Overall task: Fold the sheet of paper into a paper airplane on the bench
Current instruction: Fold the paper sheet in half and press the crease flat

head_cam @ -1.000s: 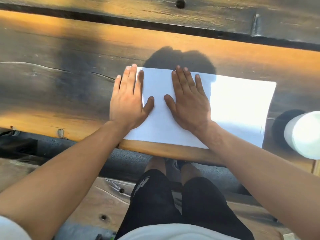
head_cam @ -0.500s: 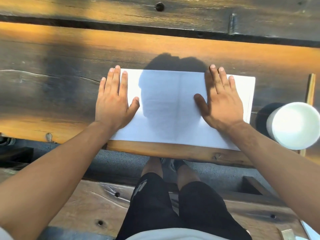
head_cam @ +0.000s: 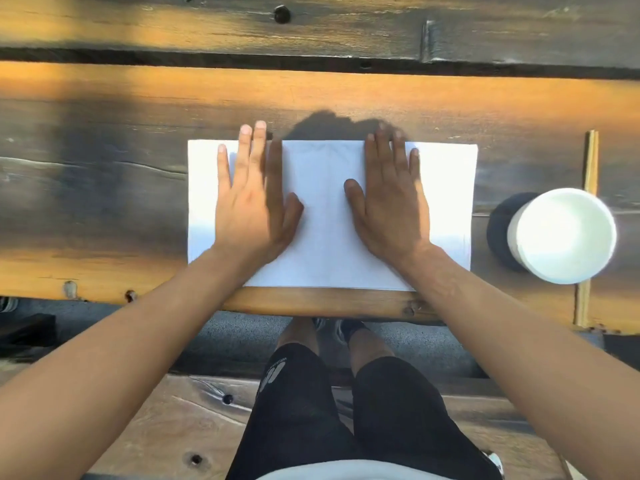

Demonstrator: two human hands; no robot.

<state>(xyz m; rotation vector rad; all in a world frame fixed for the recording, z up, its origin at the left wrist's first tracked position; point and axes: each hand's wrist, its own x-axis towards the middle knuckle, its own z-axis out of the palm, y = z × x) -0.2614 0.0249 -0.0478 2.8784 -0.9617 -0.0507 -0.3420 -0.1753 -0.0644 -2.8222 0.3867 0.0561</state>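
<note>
A white sheet of paper (head_cam: 325, 216) lies flat on the wooden bench (head_cam: 104, 188), its near edge close to the bench's front edge. A faint vertical crease runs down its middle. My left hand (head_cam: 254, 206) rests palm down on the left half, fingers spread and pointing away from me. My right hand (head_cam: 391, 202) presses flat on the right half, just right of the crease. Both hands lie on the paper and grip nothing. The shadow of my head falls across the sheet's middle.
A white cup (head_cam: 561, 235) stands on the bench right of the paper, a short gap from its right edge. A thin wooden strip (head_cam: 588, 188) runs behind it. My legs in black shorts (head_cam: 346, 410) show below, over a lower plank.
Both hands slid inward from the sheet's outer edges toward the centre crease. The view shifted a little, bringing the cup fully into sight.
</note>
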